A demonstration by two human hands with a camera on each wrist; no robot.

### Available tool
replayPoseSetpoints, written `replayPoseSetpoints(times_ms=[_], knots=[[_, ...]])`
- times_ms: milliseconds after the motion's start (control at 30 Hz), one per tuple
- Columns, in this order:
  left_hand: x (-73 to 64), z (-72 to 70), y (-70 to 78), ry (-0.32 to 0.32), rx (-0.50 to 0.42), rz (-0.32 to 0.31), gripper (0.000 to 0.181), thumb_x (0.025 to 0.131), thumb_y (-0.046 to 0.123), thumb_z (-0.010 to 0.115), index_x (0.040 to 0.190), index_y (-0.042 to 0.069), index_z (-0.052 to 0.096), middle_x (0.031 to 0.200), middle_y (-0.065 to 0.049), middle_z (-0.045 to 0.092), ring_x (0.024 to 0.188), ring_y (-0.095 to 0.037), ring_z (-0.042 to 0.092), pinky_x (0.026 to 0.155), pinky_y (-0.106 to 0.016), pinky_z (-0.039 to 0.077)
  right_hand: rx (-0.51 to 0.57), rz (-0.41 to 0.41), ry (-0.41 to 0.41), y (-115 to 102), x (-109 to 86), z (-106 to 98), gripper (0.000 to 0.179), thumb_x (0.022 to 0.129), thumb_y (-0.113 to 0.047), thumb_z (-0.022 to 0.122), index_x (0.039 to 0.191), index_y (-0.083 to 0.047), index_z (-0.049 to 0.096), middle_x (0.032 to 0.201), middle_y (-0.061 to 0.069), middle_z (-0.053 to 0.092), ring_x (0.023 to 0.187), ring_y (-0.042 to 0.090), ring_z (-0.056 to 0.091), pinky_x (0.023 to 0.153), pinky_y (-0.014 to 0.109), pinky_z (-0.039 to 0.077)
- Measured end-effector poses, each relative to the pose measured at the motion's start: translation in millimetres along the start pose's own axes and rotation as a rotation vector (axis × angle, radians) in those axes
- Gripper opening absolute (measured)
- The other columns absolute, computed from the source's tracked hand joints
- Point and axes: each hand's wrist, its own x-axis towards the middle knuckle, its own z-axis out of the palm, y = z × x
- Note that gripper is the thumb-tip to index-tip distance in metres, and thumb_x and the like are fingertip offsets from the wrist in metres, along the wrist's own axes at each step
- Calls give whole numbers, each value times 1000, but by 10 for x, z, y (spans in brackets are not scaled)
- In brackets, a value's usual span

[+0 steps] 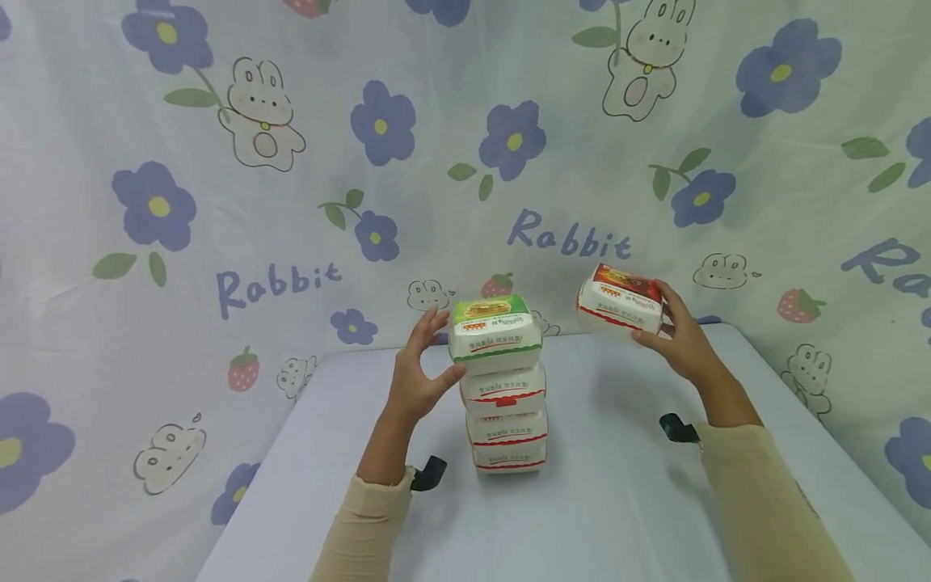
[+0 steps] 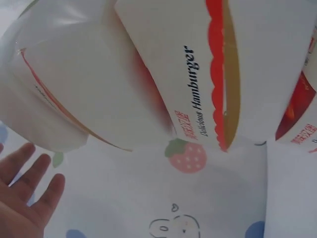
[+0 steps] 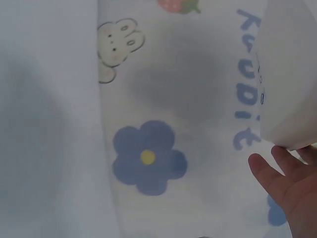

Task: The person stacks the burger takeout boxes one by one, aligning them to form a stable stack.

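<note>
Several white paper hamburger boxes (image 1: 507,430) stand in one stack, the upper ones slightly out of line. The top box has a green lid (image 1: 496,333). My left hand (image 1: 414,376) is at the left side of that top box, thumb and fingers spread. In the left wrist view, the visible fingers (image 2: 30,171) are straight and apart from the boxes. My right hand (image 1: 684,338) grips a hamburger box with a dark red lid (image 1: 621,299) by its right end, in the air to the right of the stack. The right wrist view shows only part of this box (image 3: 290,74).
The stack stands on a white-covered table (image 1: 604,501). Right behind the table hangs a patterned curtain (image 1: 451,202) with flowers, rabbits and strawberries. A dark strap end sticks out at each wrist, the left one (image 1: 429,474) near the stack.
</note>
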Motion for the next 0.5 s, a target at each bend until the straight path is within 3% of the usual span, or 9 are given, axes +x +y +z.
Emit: replayPoseSetpoints(times_ms=[100,333,500], knots=[[21,1,19,10,9,21,91,84,62,63,153,13,29,147,-9,46,134,-25,42,104,-48,39,-4,-23,1,-130,17,7,98,86,-29,72,157,-30,5,161,6,10,141,45,22,96,64,39],[135,-75,464,11,-39,46,93,87,54,65,143,-14,32,138,-32,45,128,-46,43,99,-62,38,-18,-47,-25,-447,69,12,96,85,-33,73,156,-38,7,160,4,16,136,45,30,91,61,45],[175,-74,484,18,-29,59,93,88,58,62,140,-14,35,139,-30,46,127,-45,45,99,-61,39,-22,-94,-33,-635,125,32,92,85,-36,72,154,-42,12,158,3,22,133,45,37,90,61,46]])
